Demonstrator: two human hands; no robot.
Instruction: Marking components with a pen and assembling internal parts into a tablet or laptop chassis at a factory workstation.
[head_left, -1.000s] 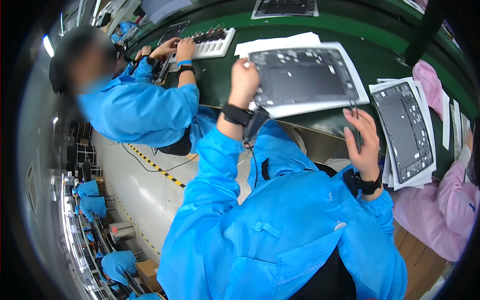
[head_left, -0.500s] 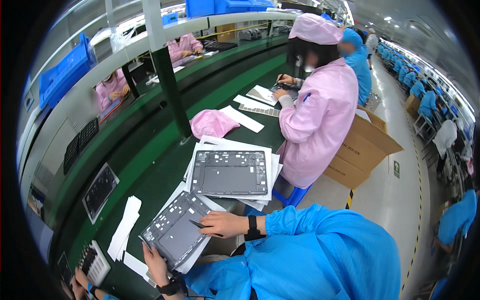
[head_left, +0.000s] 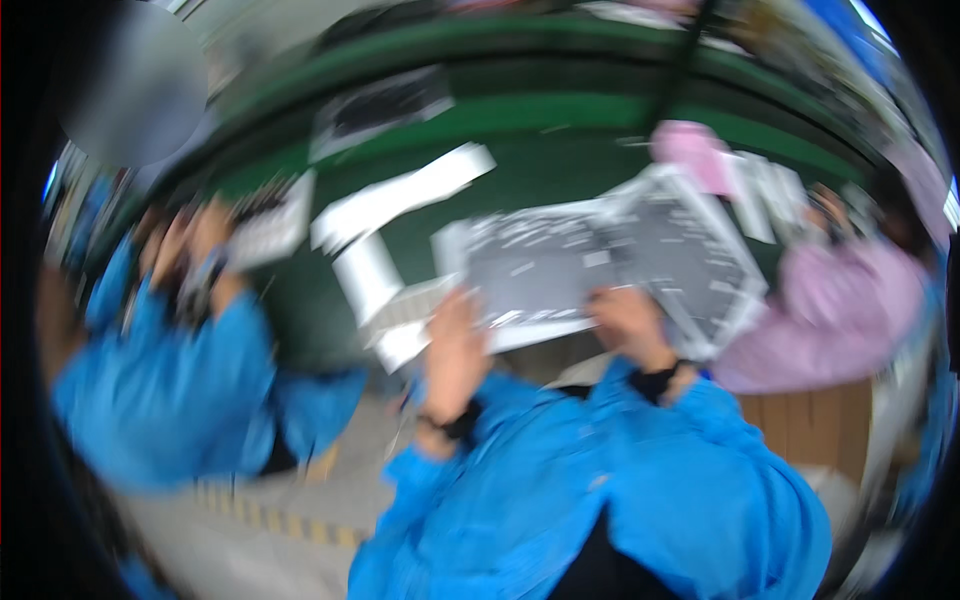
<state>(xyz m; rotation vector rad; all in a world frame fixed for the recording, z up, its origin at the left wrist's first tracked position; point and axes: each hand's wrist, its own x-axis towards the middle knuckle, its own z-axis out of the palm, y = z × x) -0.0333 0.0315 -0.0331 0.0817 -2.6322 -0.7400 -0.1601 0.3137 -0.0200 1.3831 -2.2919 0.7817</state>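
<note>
L grip (head_left: 457,338) at panel's (head_left: 535,268) near L corner, R grip (head_left: 630,322) at near R; blurry, can't tell if either's clenched or released. Panel's b/w & just beyond both, on white paper (head_left: 538,335). 2nd panel (head_left: 688,262) R of R grip, pink cloth (head_left: 692,157) past it. Strips (head_left: 410,195) on counter (head_left: 318,305), fwd-L of L grip; tray (head_left: 292,236) farther L.

View motion-blurred. Left hand (head_left: 457,335) at left edge of flat dark panel (head_left: 535,272), right hand (head_left: 632,322) at its lower right corner; finger closure too blurred to tell. Second dark panel (head_left: 685,265) just right, on white sheets (head_left: 748,285). White strips (head_left: 400,198), pink cloth (head_left: 690,155) on green bench (head_left: 560,170). Blue-clad co-worker (head_left: 170,370) left, pink-clad co-worker (head_left: 830,310) right.
</note>
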